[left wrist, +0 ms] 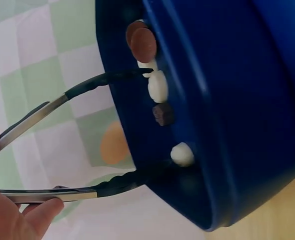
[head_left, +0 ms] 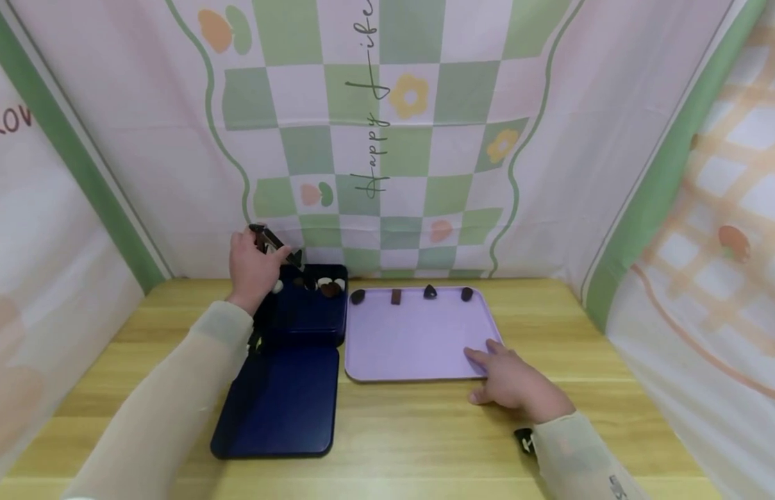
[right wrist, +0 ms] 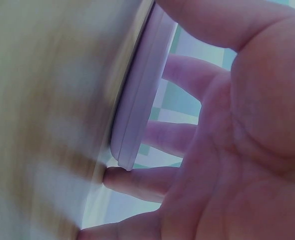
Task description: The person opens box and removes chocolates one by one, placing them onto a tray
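My left hand [head_left: 253, 269] grips metal tongs [left wrist: 77, 196] with black tips over the far part of a dark blue box [head_left: 306, 316]. The two arms of the tongs are spread apart, tips inside the box. Around them in the left wrist view lie brown oval pieces [left wrist: 144, 45], white pieces [left wrist: 158, 86], a small dark ridged piece [left wrist: 163, 114] and a white round piece [left wrist: 182, 154], which look like chocolates. At the near right corner of a lilac tray [head_left: 419, 340], my right hand [head_left: 515, 382] rests with fingers extended, some over the rim and some on the table.
Along the tray's far edge stand several dark pieces in a row, among them a brown rectangular one [head_left: 396, 297] and a dark triangular one [head_left: 430, 292]. The box's blue lid [head_left: 281, 406] lies opened toward me on the wooden table [head_left: 419, 437]. A patterned curtain [head_left: 400, 153] hangs behind.
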Action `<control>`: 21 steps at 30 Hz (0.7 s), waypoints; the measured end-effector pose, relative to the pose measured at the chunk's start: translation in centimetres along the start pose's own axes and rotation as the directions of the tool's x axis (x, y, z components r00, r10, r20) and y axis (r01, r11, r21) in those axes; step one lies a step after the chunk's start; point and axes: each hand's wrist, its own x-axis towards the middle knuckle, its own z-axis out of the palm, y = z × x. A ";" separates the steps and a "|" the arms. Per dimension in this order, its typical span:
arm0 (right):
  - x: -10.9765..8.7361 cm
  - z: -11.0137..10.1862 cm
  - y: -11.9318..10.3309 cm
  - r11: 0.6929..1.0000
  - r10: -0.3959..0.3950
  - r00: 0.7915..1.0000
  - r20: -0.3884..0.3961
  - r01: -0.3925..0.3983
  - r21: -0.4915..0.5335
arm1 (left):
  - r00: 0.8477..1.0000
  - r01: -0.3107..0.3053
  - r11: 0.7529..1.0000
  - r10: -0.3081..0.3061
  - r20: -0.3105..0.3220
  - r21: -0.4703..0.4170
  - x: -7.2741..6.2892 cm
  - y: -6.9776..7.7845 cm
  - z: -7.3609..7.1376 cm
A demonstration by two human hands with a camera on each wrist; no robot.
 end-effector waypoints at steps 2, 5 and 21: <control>0.0 0.0 0.0 1.000 -0.002 1.000 0.000 0.002 -0.001 | 1.000 0.007 1.000 -0.007 -0.004 0.003 0.1 -0.3 0.2; 0.0 0.0 0.0 1.000 -0.003 1.000 -0.001 0.003 -0.003 | 1.000 0.015 1.000 -0.015 -0.006 0.011 0.1 -0.5 0.4; -0.2 -0.3 -0.4 1.000 0.011 1.000 0.003 -0.011 0.009 | 0.998 0.069 0.998 -0.069 -0.008 0.013 -0.7 0.5 -0.2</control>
